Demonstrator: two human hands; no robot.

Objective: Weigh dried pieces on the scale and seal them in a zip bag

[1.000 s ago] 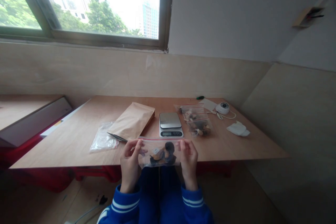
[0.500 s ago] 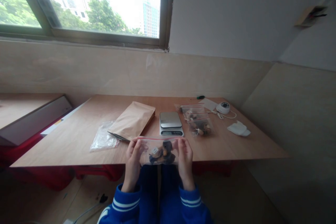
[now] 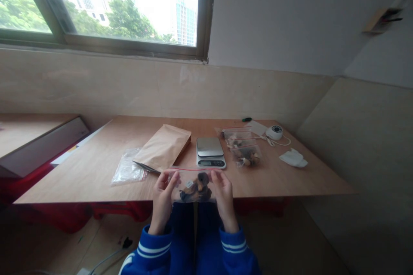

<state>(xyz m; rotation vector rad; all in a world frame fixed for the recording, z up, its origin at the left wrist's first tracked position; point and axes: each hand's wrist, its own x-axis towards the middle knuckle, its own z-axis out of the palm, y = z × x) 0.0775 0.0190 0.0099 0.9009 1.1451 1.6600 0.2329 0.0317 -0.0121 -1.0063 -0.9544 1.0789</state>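
Note:
A clear zip bag [image 3: 190,176] with a red seal line hangs between my hands at the table's front edge. Inside it lie dark and tan dried pieces [image 3: 197,189], perhaps dried mushrooms, and a small white label or packet. My left hand [image 3: 164,195] pinches the bag's upper left side. Its upper right side is held by my right hand [image 3: 223,193], thumb on top. Just beyond the bag stands a kitchen scale [image 3: 210,148] with a bare metal plate. A brown paper pouch [image 3: 166,144] lies left of the scale, with its dark opening toward me.
Flat clear bags [image 3: 127,167] lie left of the pouch. Several filled zip bags [image 3: 247,154] rest right of the scale. Farther right are a white dome-shaped device [image 3: 274,132] with a cable and a crumpled white tissue [image 3: 293,158]. A green-handled tool [image 3: 247,119] lies at the back.
My right hand has shifted slightly left, bringing the two hands a little closer together. The pieces in the bag have moved slightly left. Both hands keep hold of it.

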